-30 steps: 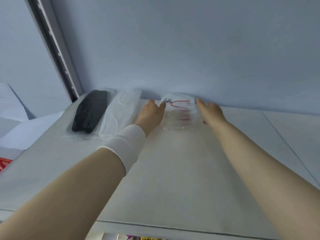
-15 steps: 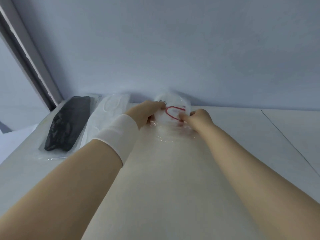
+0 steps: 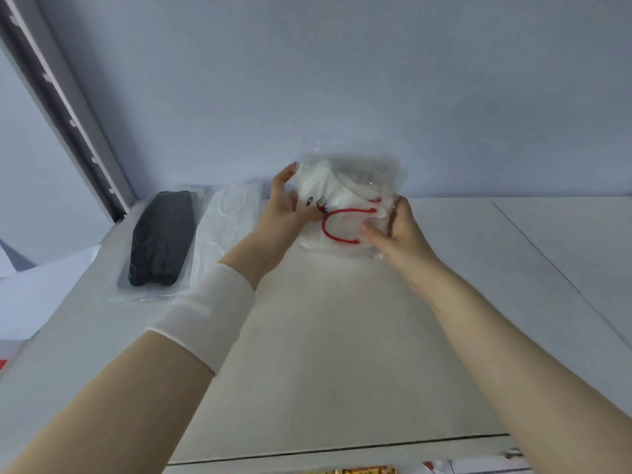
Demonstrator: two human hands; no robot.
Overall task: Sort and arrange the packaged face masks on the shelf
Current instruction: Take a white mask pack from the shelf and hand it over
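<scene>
The held mask packet (image 3: 345, 206) is blurred along its upper edge, and the printed figures (image 3: 316, 202) on the mask are too small to identify. The left hand (image 3: 284, 213) and the white wristband (image 3: 208, 313) cover the near end of the flat white mask packet (image 3: 232, 217). How the right hand (image 3: 396, 230) sits behind the clear wrap cannot be made out. The bottom edge cuts off a yellowish item (image 3: 355, 470) and a red-and-white packet (image 3: 478, 465), both unreadable. The left edge crops a red scrap (image 3: 2, 364).

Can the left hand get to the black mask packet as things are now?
Probably yes: the black mask packet lies uncovered, left of the left hand, but that hand grips the red-strap mask packet.
</scene>
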